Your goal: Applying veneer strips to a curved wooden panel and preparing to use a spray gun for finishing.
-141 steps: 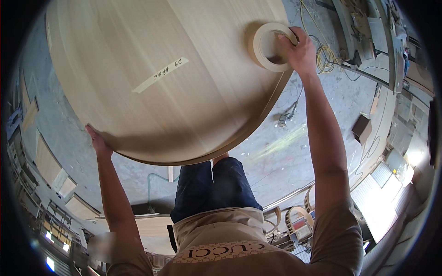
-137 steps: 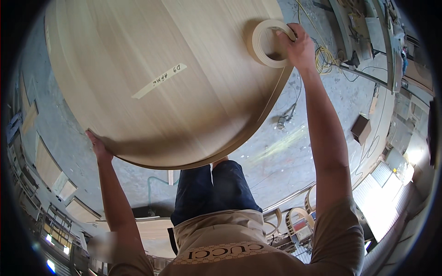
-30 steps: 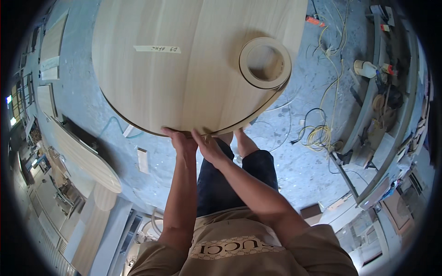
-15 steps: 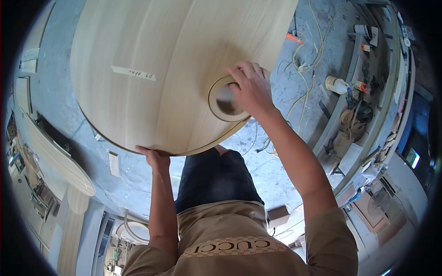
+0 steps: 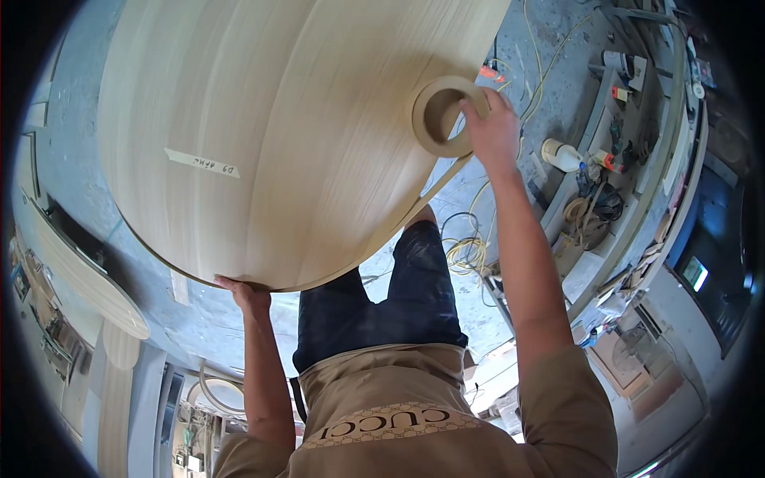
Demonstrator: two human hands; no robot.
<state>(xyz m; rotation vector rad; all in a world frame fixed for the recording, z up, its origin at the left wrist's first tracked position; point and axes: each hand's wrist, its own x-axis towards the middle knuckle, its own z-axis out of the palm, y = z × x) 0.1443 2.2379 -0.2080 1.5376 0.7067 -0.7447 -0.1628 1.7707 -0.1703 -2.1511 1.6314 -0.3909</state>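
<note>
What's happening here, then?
A person is holding a roll of thin edging in the right fingers, beside a large wood-grained panel. The left fingers touch the panel's curved near edge. A loose strip runs from the roll toward that edge, standing apart from the panel near the roll.

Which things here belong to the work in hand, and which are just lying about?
In use:
Panel, left hand at its edge
Roll, held by the right hand
Strip, running from roll to panel

Apparently lying about:
Yellow cord
White jug
Other panel, far left
</note>
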